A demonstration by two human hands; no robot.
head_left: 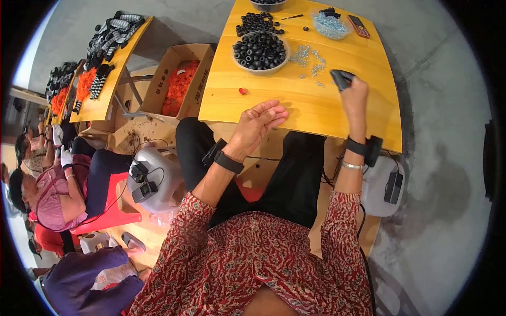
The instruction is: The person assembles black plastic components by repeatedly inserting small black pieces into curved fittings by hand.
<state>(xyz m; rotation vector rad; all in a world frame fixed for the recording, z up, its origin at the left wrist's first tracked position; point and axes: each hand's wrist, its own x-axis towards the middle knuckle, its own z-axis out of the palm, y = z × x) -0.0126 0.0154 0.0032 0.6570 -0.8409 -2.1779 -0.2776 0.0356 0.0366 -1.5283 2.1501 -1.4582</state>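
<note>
My right hand is closed around a black, curved, handle-like object above the right part of the yellow table. Its exact kind is not clear. My left hand hovers at the table's near edge, its fingers stretched out, and nothing shows in it. Beyond both hands, small silvery screws lie scattered. To their left stands a clear tub full of black ring-like parts. A small red piece lies on the tabletop.
Farther back are loose black parts, a tub of screws, a thin dark tool and a red-and-black phone-like device. A cardboard box of orange pieces stands left. Co-workers sit at tables there; one wears white gloves.
</note>
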